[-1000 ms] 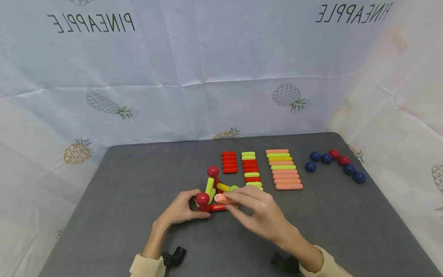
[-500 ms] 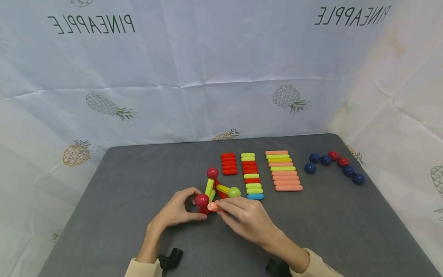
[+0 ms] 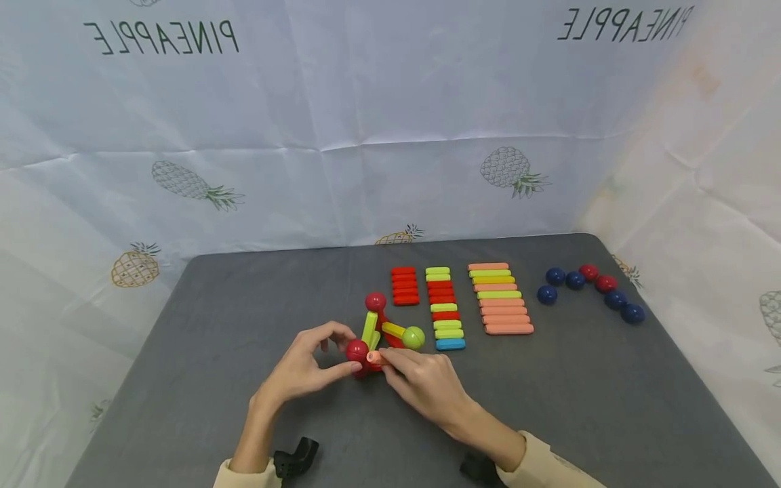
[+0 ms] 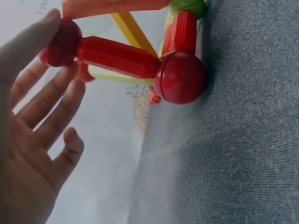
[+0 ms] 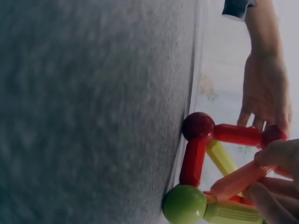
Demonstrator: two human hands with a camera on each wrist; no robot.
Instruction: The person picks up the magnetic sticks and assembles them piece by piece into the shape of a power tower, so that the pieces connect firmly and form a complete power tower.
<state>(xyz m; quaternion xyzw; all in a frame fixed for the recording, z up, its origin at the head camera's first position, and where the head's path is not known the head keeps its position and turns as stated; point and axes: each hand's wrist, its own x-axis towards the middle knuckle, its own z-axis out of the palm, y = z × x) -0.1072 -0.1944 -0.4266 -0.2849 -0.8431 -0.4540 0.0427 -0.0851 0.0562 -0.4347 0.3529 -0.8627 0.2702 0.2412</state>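
Thumb and fingers of my left hand (image 3: 299, 369) (image 4: 32, 112) pinch the upper red ball (image 3: 356, 350) (image 4: 65, 43) of a frame of rods and balls. A red rod (image 4: 117, 57) joins that ball to a lower red ball (image 4: 181, 77) (image 5: 198, 126) by the cloth. My right hand (image 3: 429, 385) (image 5: 280, 179) pinches an orange rod (image 3: 373, 357) (image 5: 243, 180), one end of it at the upper red ball. The frame also has a green ball (image 3: 413, 337) (image 5: 184, 204), another red ball (image 3: 375, 302), and yellow and lime rods.
Behind the frame lie short red rods (image 3: 405, 287), a column of lime and red rods with a blue rod (image 3: 450, 344) nearest, and longer orange, lime and yellow rods (image 3: 504, 312). Blue balls (image 3: 547, 295) and red balls (image 3: 606, 283) lie at the right of the grey tabletop (image 3: 244, 298).
My right hand has moved left with the orange rod, bringing it to the upper red ball and uncovering the green ball and blue rod. My left thumb has risen from the frame's base to that ball.
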